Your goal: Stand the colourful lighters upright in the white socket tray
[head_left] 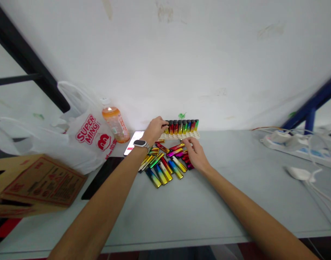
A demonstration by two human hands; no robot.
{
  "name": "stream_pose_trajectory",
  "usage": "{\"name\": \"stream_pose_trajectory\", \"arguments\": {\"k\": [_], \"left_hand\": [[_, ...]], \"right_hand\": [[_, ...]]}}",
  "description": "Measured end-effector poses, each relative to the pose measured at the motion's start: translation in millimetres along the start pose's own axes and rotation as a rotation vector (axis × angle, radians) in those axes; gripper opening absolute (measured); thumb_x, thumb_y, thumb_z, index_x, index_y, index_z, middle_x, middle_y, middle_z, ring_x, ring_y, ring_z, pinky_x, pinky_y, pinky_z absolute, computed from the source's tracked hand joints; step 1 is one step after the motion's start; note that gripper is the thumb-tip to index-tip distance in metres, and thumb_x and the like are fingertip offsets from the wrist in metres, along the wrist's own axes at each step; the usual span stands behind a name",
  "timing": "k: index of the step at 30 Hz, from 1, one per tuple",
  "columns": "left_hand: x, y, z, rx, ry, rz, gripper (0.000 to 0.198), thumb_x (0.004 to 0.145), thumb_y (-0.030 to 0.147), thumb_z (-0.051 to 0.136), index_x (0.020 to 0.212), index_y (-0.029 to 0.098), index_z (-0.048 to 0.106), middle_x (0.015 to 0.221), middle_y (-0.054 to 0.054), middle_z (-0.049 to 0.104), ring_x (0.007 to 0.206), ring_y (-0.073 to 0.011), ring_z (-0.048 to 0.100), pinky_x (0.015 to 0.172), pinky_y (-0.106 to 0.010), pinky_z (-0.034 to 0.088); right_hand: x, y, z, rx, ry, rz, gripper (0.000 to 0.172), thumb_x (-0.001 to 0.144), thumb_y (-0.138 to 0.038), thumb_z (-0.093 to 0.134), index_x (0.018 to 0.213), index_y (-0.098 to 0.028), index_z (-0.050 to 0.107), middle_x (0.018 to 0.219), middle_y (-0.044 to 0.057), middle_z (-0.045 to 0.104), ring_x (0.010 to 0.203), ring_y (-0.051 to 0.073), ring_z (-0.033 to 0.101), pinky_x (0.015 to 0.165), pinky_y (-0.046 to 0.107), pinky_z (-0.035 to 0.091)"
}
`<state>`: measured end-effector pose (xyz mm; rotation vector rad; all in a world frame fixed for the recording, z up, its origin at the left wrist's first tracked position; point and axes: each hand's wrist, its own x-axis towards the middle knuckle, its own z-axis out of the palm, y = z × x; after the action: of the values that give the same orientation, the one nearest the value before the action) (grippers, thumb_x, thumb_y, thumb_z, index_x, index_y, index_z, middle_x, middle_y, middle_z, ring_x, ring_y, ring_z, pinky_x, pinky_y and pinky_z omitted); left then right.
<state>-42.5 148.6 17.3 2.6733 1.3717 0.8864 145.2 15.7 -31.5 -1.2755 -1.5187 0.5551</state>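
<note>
A white holed rack [176, 137] stands near the wall, with a row of upright, shiny multicoloured lighters [180, 127] in it. My left hand [155, 129], wearing a watch [141, 143], is at the rack's left end, its fingers closed on the dark top of a lighter [166, 127]. In front of the rack lies a loose pile of metallic lighters [161, 172] in gold, blue, green, red and pink. My right hand [195, 153] rests at the pile's right side. Its fingers are bent together near the rack's front edge, and what they hold is too small to make out.
To the left are a phone [135, 139], a black tablet-like slab [103, 177], an orange drink bottle [115, 124], a white plastic bag [84, 144] and a cardboard box [43, 184]. A white power strip [301, 148] with cables lies on the right of the grey table [209, 216].
</note>
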Motion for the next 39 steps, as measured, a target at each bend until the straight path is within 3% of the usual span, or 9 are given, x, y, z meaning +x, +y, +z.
{"name": "stream_pose_trajectory", "arguments": {"k": [6, 10, 15, 21, 23, 29, 33, 36, 39], "left_hand": [[0.7, -3.5, 1.1, -0.021, -0.036, 0.02, 0.024, 0.092, 0.023, 0.058, 0.105, 0.018, 0.077, 0.094, -0.008, 0.063, 0.09, -0.0227, 0.063, 0.091, -0.037, 0.05], [-8.0, 2.5, 4.2, -0.081, 0.051, 0.01, 0.028, 0.096, 0.023, 0.05, 0.11, 0.018, 0.074, 0.107, -0.009, 0.059, 0.092, -0.0195, 0.062, 0.094, -0.036, 0.05], [-11.8, 7.0, 4.1, -0.125, 0.119, -0.012, 0.023, 0.095, 0.02, 0.052, 0.106, 0.017, 0.072, 0.101, -0.008, 0.061, 0.093, -0.0196, 0.061, 0.093, -0.035, 0.05], [4.2, -6.8, -5.2, -0.099, -0.058, 0.103, 0.014, 0.09, 0.02, 0.061, 0.095, 0.017, 0.074, 0.093, -0.007, 0.064, 0.087, -0.0194, 0.062, 0.087, -0.034, 0.05], [5.1, -7.0, -4.1, -0.083, -0.056, 0.115, 0.015, 0.091, 0.021, 0.06, 0.096, 0.017, 0.074, 0.094, -0.007, 0.066, 0.089, -0.0201, 0.063, 0.089, -0.035, 0.05], [-11.5, 12.1, 12.6, -0.023, 0.104, 0.017, 0.024, 0.097, 0.02, 0.048, 0.104, 0.018, 0.071, 0.101, -0.008, 0.065, 0.094, -0.0212, 0.062, 0.092, -0.037, 0.05], [-21.0, 22.9, 16.0, 0.084, 0.158, -0.028, 0.027, 0.092, 0.013, 0.048, 0.106, 0.016, 0.07, 0.109, -0.011, 0.063, 0.107, -0.0251, 0.055, 0.097, -0.039, 0.047], [-27.5, 27.9, 11.7, 0.188, 0.139, -0.071, 0.033, 0.088, 0.012, 0.05, 0.115, 0.017, 0.069, 0.117, -0.013, 0.059, 0.111, -0.0289, 0.051, 0.094, -0.044, 0.046], [-36.3, 35.5, 5.8, 0.235, 0.089, -0.072, 0.04, 0.088, 0.012, 0.049, 0.125, 0.018, 0.064, 0.119, -0.015, 0.058, 0.113, -0.0313, 0.05, 0.092, -0.047, 0.045]], "right_hand": [[0.2, 0.7, 1.8, -0.032, -0.019, -0.015, 0.036, 0.099, -0.048, 0.04, 0.091, -0.022, 0.063, 0.096, 0.004, 0.064, 0.097, 0.021, 0.055, 0.089, 0.034, 0.04], [1.0, 2.5, 2.5, -0.05, -0.014, -0.025, 0.038, 0.099, -0.049, 0.04, 0.088, -0.022, 0.064, 0.094, 0.005, 0.063, 0.095, 0.022, 0.055, 0.088, 0.034, 0.04], [1.5, 4.4, 2.3, -0.065, -0.028, -0.031, 0.037, 0.099, -0.047, 0.041, 0.088, -0.022, 0.065, 0.095, 0.005, 0.062, 0.096, 0.022, 0.055, 0.088, 0.035, 0.041], [1.8, 1.6, 0.3, -0.076, -0.026, -0.01, 0.038, 0.099, -0.047, 0.04, 0.088, -0.021, 0.065, 0.097, 0.006, 0.063, 0.097, 0.022, 0.054, 0.089, 0.035, 0.041], [2.2, 1.8, 0.2, -0.082, -0.028, -0.005, 0.038, 0.098, -0.046, 0.039, 0.088, -0.02, 0.065, 0.097, 0.006, 0.063, 0.096, 0.022, 0.054, 0.089, 0.035, 0.041], [3.4, 8.6, 2.5, -0.081, -0.025, -0.025, 0.033, 0.096, -0.046, 0.046, 0.088, -0.02, 0.064, 0.097, 0.006, 0.063, 0.097, 0.022, 0.056, 0.089, 0.035, 0.044], [3.3, 10.4, 2.9, -0.101, -0.016, -0.044, 0.028, 0.095, -0.042, 0.048, 0.088, -0.02, 0.064, 0.095, 0.006, 0.062, 0.098, 0.022, 0.056, 0.089, 0.036, 0.045], [4.0, 11.0, 0.8, -0.192, -0.035, -0.092, 0.024, 0.095, -0.031, 0.046, 0.09, -0.019, 0.066, 0.096, 0.007, 0.063, 0.099, 0.022, 0.055, 0.093, 0.037, 0.043], [9.4, 11.4, -2.9, -0.364, -0.161, -0.16, 0.022, 0.09, -0.019, 0.048, 0.096, -0.017, 0.069, 0.1, 0.01, 0.063, 0.102, 0.024, 0.054, 0.096, 0.038, 0.041]]}}
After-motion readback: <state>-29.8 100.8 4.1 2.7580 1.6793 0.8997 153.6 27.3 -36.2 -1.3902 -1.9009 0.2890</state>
